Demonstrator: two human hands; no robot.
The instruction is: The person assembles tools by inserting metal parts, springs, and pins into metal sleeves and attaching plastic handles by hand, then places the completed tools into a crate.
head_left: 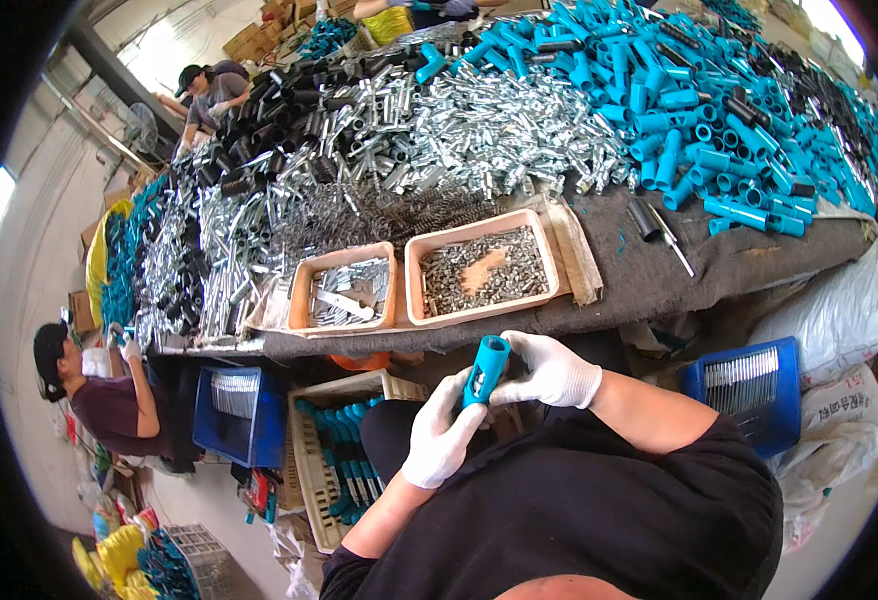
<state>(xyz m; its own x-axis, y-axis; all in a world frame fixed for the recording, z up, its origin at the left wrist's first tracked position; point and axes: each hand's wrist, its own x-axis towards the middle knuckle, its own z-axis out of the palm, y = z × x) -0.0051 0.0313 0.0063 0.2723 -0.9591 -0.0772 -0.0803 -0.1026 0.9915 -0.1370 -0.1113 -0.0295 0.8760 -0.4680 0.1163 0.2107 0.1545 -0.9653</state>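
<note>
Just in front of my body I hold a teal plastic tubular handle (492, 352), its round open end tilted up and a slot with a metal part inside showing on its side. My left hand (435, 440), in a white glove, is closed round its lower left side. Gloved too, my right hand (551, 372) grips it from the right with thumb and fingers. Beyond it, on the table edge, stand a tray of small metal pins (410, 285) and a tray of flat metal strips (301, 295).
Heaps of teal tubes (659, 100), silver metal parts (499, 125) and black sleeves (249, 130) cover the table (649, 285). A cream crate (309, 480) of teal-handled pieces stands below, between blue bins (274, 420) (789, 390). One co-worker (109, 405) is at left, others farther back.
</note>
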